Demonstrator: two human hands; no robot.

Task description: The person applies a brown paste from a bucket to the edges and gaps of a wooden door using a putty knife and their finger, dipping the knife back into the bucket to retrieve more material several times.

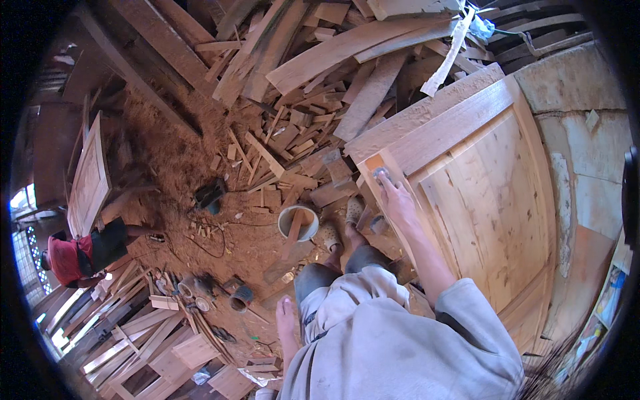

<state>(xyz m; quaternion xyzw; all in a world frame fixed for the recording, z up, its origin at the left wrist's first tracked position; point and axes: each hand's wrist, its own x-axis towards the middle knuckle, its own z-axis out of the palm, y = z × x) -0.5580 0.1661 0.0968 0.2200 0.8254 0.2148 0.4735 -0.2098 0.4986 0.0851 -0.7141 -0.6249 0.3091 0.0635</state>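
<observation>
A panelled wooden door (480,200) lies at my right, its frame raised around a pale centre panel. My right hand (398,201) reaches to the near left corner of its frame. Its fingers are closed on a small greyish wad (381,173) pressed to the wood; I cannot make out exactly what it is. Just beyond the fingertips shows a brighter orange patch (375,162) on the frame. My left hand (285,317) hangs low at my left side, apart from everything, fingers loosely extended and nothing visible in it.
Ahead is a heap of offcuts and boards (293,133). A white bucket (299,223) with a wood piece in it stands before my feet, and a dark bucket (241,298) lies to the left. Far left, a person (70,257) in red is beside a wooden panel (90,180). Sawdust covers the ground.
</observation>
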